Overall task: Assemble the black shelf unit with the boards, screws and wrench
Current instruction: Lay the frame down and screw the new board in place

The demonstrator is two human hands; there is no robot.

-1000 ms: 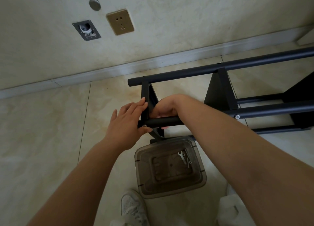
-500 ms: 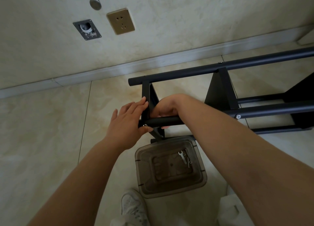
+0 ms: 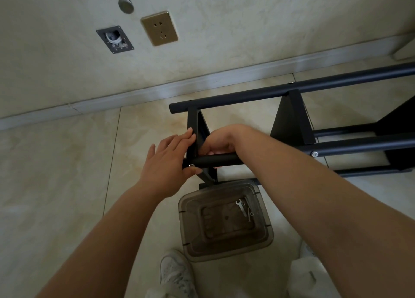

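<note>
We are working at the end board (image 3: 195, 138) of the black shelf unit (image 3: 314, 89), lying on its side on the floor. Our left hand (image 3: 167, 160) is pinching a screw (image 3: 191, 165) against the near tube (image 3: 216, 159) just below that board, fingertips narrow around it. Our right hand (image 3: 221, 141) is reaching behind the board; we cannot tell what its fingers are holding. The screw may be cross-threading or dropping if the holes are drifting apart. The wrench (image 3: 240, 206) is lying unused in the plastic bin (image 3: 224, 250), below the board.
</note>
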